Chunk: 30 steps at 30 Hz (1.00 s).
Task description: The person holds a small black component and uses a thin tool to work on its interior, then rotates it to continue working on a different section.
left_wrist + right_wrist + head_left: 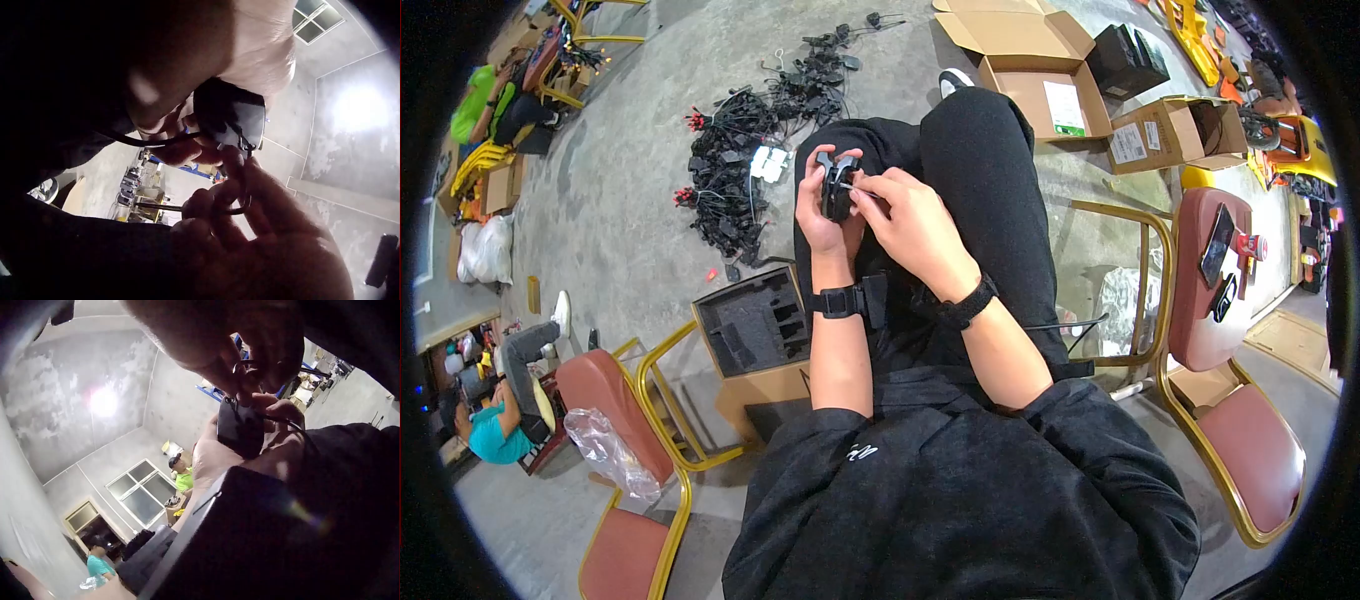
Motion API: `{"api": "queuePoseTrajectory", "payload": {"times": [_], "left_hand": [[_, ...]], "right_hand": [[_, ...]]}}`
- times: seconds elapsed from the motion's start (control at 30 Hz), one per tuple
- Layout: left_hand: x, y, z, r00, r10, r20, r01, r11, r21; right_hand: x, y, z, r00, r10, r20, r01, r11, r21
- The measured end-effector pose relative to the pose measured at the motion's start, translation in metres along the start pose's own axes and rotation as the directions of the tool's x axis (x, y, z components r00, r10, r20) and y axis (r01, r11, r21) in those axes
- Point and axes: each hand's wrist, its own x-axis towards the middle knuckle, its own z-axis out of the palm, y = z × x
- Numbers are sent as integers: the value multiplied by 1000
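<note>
One device [232, 111], bent rod [156, 207], fingers [281, 203] hiding parts

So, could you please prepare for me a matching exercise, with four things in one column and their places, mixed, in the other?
1. black device
2. black cables
3. clear plastic bag
4. black straps

A. on a red-brown chair
B. around the wrists
C. in the left hand
D. on the floor

Pairs: 1-C, 2-D, 3-A, 4-B
</note>
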Motion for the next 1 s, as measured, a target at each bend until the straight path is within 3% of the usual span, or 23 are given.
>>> {"api": "queuePoseTrajectory", "payload": {"times": [0.07,0.2,0.27,0.4,0.57,0.8,1.0], "left_hand": [[-1,0,5,998,-3,-63,1,1000,-24],[2,-1,0,1000,-9,-24,9,1000,-8],[2,-3,3,999,-10,-41,9,1000,-22],[1,-2,3,998,-11,-68,5,996,-85],[2,-2,1,1000,-1,-22,0,1000,-16],[2,-2,2,1000,-11,-26,9,998,-67],[1,-2,4,998,-14,-53,14,1000,5]], "right_hand": [[0,1,0,998,-40,-42,38,998,-50],[1,0,-2,999,-35,-22,33,996,-88],[2,3,0,1000,-1,9,0,999,41],[2,-2,-3,994,91,53,-93,994,49],[2,-1,-1,1000,-11,-26,12,999,44],[1,-1,-4,1000,-7,20,8,999,-38],[-1,7,3,990,-106,-96,104,994,-22]]}}
